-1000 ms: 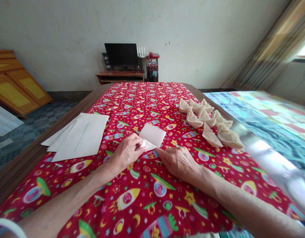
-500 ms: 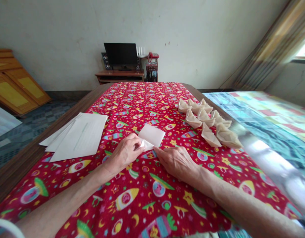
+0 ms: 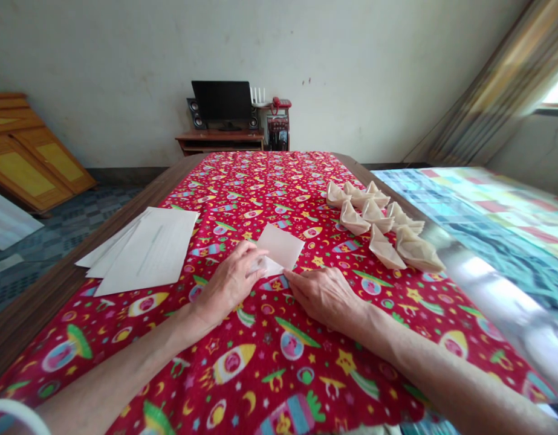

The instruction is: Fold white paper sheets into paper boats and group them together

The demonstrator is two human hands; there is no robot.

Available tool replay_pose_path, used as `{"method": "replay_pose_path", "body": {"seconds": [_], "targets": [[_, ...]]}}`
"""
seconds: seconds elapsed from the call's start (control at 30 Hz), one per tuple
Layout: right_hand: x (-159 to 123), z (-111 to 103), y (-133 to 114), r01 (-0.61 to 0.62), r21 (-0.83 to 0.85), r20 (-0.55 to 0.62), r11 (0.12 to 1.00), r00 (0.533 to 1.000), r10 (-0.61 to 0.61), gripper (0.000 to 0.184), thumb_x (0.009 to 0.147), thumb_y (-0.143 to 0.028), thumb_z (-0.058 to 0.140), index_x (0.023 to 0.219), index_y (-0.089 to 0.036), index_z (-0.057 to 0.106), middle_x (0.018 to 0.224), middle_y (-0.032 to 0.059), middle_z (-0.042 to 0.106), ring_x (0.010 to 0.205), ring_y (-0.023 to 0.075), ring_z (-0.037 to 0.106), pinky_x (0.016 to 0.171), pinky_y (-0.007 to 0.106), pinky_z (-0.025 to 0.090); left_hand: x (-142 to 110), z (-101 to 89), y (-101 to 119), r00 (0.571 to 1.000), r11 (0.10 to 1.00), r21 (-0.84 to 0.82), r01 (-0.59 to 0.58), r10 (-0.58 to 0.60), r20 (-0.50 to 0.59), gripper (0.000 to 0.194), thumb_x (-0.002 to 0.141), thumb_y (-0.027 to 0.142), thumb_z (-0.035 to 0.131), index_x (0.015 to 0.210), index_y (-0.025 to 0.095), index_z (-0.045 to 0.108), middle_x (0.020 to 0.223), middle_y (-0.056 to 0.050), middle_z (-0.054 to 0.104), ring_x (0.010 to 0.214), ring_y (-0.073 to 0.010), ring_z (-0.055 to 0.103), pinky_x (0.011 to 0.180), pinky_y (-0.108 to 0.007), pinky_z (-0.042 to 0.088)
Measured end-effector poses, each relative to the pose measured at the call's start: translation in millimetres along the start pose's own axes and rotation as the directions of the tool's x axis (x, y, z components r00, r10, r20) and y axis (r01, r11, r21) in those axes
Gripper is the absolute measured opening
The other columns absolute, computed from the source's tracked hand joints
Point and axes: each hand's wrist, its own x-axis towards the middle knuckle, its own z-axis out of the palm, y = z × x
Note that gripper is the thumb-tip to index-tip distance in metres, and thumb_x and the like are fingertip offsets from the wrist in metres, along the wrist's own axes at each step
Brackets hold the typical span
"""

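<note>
A small folded white paper (image 3: 281,248) lies on the red patterned tablecloth (image 3: 269,181) in front of me. My left hand (image 3: 228,281) pinches its near left corner, fingers closed on the fold. Just to the right, my right hand (image 3: 326,296) lies flat on the cloth, its fingertips touching the paper's near edge.
A stack of white sheets (image 3: 142,248) lies at the left near the wooden table edge (image 3: 47,290). Several folded cream paper boats (image 3: 381,223) sit at the right. A checked cloth (image 3: 487,223) covers the surface to the right. A desk with a monitor (image 3: 222,99) stands by the far wall.
My left hand's fingers have shifted slightly along the paper's near corner, pressing the fold lower. The right hand stays in place.
</note>
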Motion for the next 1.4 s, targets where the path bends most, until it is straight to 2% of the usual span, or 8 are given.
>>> {"method": "replay_pose_path", "body": {"seconds": [0.1,0.2,0.4,0.6,0.83,1.07,1.23,1.4], "targets": [[-1,-1,1,-0.017,0.007,0.008,1.000,1.000,0.017,0.024,0.094,-0.026,0.036,0.098,-0.022,0.059,0.068,0.0003,0.067,0.053,0.0124,0.057,0.049,0.029,0.013,-2,-6.0,6,0.987,0.981,0.119,-0.154,0.147,0.068,0.023,0.088,0.012,0.051,0.107,0.021,0.062,0.104,-0.004,0.056,0.097,-0.0180,0.054,0.086,-0.032,0.047],[-1,-2,2,-0.017,0.020,0.015,1.000,1.000,0.017,0.022,0.094,-0.026,0.037,0.095,-0.021,0.059,0.069,0.0002,0.068,0.053,0.0120,0.057,0.049,0.029,0.014,-2,-13.0,11,0.960,0.945,0.212,-0.251,0.215,0.178,0.024,0.089,0.013,0.050,0.108,0.022,0.062,0.104,-0.003,0.060,0.098,-0.0199,0.051,0.086,-0.035,0.046],[0,-2,2,0.009,0.003,0.004,1.000,1.000,-0.009,0.021,0.093,-0.023,0.038,0.098,-0.021,0.058,0.069,-0.0001,0.068,0.052,0.0116,0.056,0.049,0.028,0.015,-7,-13.2,18,0.951,0.943,0.216,-0.254,0.203,0.234,0.031,0.091,0.013,0.045,0.118,0.021,0.056,0.113,-0.004,0.060,0.106,-0.0202,0.051,0.092,-0.037,0.044],[0,0,2,0.015,0.014,-0.024,1.000,1.000,-0.015,0.023,0.093,-0.021,0.036,0.101,-0.020,0.057,0.068,-0.0003,0.067,0.050,0.0109,0.055,0.047,0.028,0.015,-14,-2.5,16,0.923,0.931,0.147,-0.334,0.291,0.250,0.046,0.089,0.008,0.038,0.133,0.019,0.045,0.135,-0.005,0.052,0.127,-0.0196,0.042,0.107,-0.042,0.033],[-1,-1,2,0.019,0.034,-0.012,0.999,1.000,-0.018,0.022,0.094,-0.021,0.035,0.098,-0.019,0.057,0.069,0.0007,0.067,0.050,0.0096,0.055,0.048,0.027,0.016,-20,-17.4,19,0.911,0.932,0.213,-0.294,0.206,0.357,0.063,0.080,0.000,0.034,0.138,0.022,0.038,0.143,-0.002,0.043,0.132,-0.0168,0.037,0.113,-0.043,0.022],[-1,-4,1,0.017,0.021,0.008,1.000,1.000,-0.017,0.024,0.096,-0.023,0.034,0.093,-0.019,0.057,0.069,0.0021,0.067,0.055,0.0109,0.058,0.049,0.027,0.019,-34,-25.4,4,0.925,0.910,0.297,-0.291,0.187,0.332,0.061,0.081,0.002,0.035,0.138,0.022,0.039,0.143,-0.002,0.043,0.133,-0.0168,0.036,0.114,-0.041,0.021],[-1,-6,0,-0.001,-0.011,0.020,1.000,1.000,0.001,0.024,0.096,-0.025,0.034,0.091,-0.020,0.058,0.068,0.0021,0.068,0.055,0.0120,0.059,0.049,0.027,0.018,-46,-34.6,-4,0.931,0.899,0.334,-0.284,0.175,0.320,0.063,0.078,-0.001,0.035,0.136,0.022,0.042,0.140,-0.002,0.046,0.133,-0.0181,0.037,0.110,-0.041,0.028],[1,-4,0,-0.001,-0.022,0.015,1.000,1.000,0.002,0.024,0.096,-0.024,0.034,0.092,-0.019,0.058,0.070,0.0024,0.068,0.056,0.0123,0.059,0.049,0.026,0.020,-49,-40.7,-3,0.952,0.893,0.364,-0.263,0.180,0.248,0.049,0.081,0.001,0.035,0.119,0.017,0.060,0.141,-0.007,0.045,0.129,-0.0208,0.042,0.108,-0.040,0.035]]}}
